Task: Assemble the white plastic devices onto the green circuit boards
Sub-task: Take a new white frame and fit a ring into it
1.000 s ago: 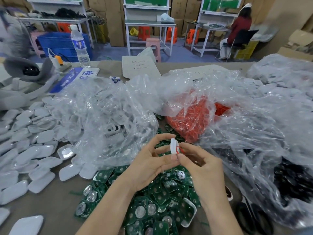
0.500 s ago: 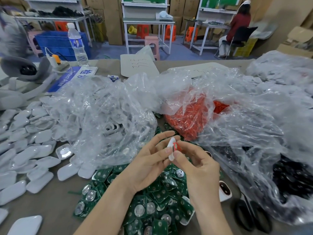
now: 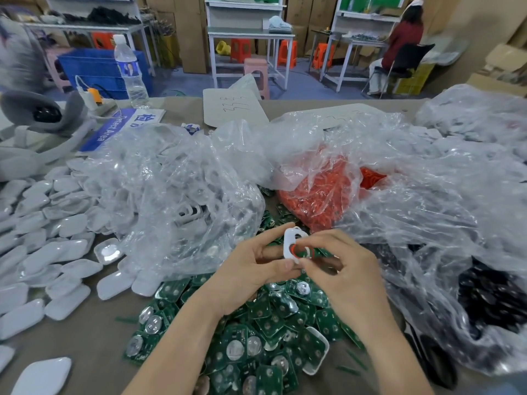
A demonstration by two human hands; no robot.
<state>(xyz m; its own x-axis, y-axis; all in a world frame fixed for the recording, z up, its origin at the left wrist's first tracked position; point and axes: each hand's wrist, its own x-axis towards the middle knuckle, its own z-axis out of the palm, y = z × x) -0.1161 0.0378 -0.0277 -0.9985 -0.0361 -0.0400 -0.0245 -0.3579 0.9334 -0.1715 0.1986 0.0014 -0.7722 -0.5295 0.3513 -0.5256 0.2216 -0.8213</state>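
head view: a blue sign [image 3: 114, 129] at upper left reads "defect area"; the white card [image 3: 233, 108] at upper centre bears scribbles i cannot read. at centre the left hand [image 3: 251, 269] pinches a white plastic shell [image 3: 291, 242], and the right hand [image 3: 348, 275] pinches a red ring [image 3: 293, 248] against it, above the green circuit boards [image 3: 256, 337] heaped at lower centre. crinkled clear bags [image 3: 176, 189] crowd close behind.

beyond the table's far edge, a blue floor [image 3: 182, 86] carries white workbenches [image 3: 251, 32], orange stools [image 3: 286, 51] and a pink stool [image 3: 255, 67]; cardboard boxes [image 3: 191, 32] line the back wall.
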